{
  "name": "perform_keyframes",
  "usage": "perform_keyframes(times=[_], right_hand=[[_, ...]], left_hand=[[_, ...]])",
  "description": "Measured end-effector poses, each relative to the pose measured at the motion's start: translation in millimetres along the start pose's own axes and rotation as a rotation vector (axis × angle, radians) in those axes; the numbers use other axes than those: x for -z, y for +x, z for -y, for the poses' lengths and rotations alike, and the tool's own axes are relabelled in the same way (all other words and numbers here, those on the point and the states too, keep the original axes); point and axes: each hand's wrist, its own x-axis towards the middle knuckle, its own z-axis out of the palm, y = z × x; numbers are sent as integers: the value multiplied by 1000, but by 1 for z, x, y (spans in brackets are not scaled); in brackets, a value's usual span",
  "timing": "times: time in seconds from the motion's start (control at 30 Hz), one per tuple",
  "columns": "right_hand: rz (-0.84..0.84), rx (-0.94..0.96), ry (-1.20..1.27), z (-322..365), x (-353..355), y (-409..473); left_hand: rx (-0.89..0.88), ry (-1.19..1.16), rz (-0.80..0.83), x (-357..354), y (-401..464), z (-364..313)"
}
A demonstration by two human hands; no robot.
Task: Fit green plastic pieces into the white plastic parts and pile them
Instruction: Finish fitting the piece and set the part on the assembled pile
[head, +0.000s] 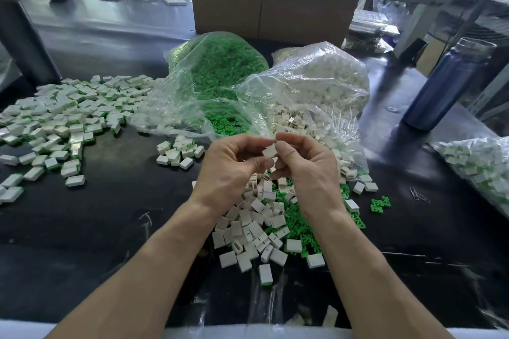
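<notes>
My left hand (pixel 234 170) and my right hand (pixel 304 170) meet above the table, fingertips pinched together on one small white plastic part (pixel 270 150). Whether a green piece sits in it is hidden by my fingers. Below my hands lies a loose heap of empty white parts (pixel 253 228) mixed with green pieces (pixel 297 217). A wide pile of assembled white-and-green parts (pixel 63 118) covers the table's left side, with a small cluster (pixel 179 153) nearer my hands.
An open clear bag of green pieces (pixel 217 71) and an open bag of white parts (pixel 316 82) stand behind my hands. A blue bottle (pixel 443 85) is at the right, another filled bag (pixel 479 165) at the right edge, a cardboard box (pixel 275 5) behind.
</notes>
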Motion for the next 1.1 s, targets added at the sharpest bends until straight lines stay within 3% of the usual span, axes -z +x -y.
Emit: perform_keyframes(times=[1.1], right_hand=[[-231,-158,235,4,-18,-9]], left_hand=[[-224,246,-178,-21,-7,9]])
